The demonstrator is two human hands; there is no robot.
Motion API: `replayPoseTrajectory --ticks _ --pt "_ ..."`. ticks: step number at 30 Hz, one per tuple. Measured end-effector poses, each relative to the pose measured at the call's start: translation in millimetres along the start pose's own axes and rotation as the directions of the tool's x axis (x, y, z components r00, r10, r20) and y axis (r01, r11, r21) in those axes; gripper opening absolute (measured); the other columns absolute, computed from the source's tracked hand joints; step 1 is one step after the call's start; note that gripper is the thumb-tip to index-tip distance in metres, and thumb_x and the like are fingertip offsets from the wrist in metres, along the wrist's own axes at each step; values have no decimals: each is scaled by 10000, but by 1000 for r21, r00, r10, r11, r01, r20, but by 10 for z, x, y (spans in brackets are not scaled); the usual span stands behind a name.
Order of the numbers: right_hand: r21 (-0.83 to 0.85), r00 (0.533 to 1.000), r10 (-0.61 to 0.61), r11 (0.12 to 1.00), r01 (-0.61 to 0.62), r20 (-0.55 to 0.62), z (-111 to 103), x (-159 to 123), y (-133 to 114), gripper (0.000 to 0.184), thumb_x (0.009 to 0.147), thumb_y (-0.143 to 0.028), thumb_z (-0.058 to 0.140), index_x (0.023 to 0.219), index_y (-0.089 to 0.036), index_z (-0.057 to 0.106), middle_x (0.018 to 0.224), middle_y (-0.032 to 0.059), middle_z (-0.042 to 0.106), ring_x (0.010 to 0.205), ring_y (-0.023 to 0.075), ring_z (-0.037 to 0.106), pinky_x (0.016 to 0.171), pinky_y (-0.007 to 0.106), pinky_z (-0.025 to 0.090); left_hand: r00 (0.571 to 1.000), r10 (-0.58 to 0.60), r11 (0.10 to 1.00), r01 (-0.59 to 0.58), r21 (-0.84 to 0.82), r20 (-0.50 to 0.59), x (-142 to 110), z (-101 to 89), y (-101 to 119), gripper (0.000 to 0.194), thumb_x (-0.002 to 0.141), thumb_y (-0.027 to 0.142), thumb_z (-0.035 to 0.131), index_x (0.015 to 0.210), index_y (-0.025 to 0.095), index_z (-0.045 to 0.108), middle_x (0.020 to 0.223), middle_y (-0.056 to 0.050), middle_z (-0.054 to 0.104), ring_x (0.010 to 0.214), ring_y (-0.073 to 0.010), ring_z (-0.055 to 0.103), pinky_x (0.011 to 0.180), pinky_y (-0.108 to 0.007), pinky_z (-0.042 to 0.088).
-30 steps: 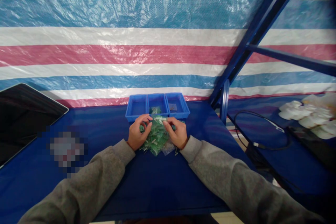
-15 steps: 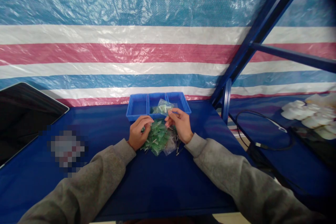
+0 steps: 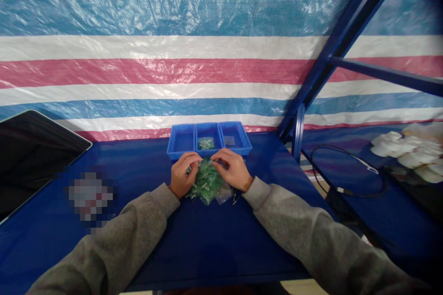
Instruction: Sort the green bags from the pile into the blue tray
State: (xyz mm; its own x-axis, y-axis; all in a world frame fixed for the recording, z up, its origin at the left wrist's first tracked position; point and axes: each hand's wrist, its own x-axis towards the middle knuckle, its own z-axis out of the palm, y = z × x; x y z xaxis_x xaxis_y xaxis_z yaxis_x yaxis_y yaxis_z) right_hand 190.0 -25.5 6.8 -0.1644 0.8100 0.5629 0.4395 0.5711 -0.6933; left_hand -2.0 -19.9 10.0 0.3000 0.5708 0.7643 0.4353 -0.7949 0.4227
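Observation:
A heap of small green plastic packets (image 3: 206,183) lies on the blue table between my hands. My left hand (image 3: 183,176) is at the heap's left side with thumb and fingers pinched together; what they grip, if anything, is too small to tell. Across from it, my right hand (image 3: 235,170) reaches over the heap's right side, its fingertips also pinched close to the left ones. Something may be between them, but I cannot make it out. Beside the right wrist lie a clear bag (image 3: 224,194) and thin metal pieces (image 3: 235,197).
Behind the hands stand three joined blue bins. The middle bin (image 3: 207,150) holds packets with whitish contents; a small clear packet (image 3: 229,140) lies in the right one. A dark screen (image 3: 34,156) is at left. A blue frame post (image 3: 297,133) and cable (image 3: 346,196) are at right.
The clear packet with whitish contents has left my right hand and a similar one lies in the middle bin. My right hand has moved back to the heap. My left hand has stayed put.

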Motion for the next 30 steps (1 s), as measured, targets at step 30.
replayPoseTrajectory --ticks 30 --pt "-281 967 -96 946 162 235 314 -12 -84 62 819 -170 579 772 -183 617 769 34 587 791 168 515 701 277 410 997 -68 994 65 -86 -35 -12 46 -28 207 898 206 410 1072 152 507 957 -75 588 829 -131 570 750 -283 484"
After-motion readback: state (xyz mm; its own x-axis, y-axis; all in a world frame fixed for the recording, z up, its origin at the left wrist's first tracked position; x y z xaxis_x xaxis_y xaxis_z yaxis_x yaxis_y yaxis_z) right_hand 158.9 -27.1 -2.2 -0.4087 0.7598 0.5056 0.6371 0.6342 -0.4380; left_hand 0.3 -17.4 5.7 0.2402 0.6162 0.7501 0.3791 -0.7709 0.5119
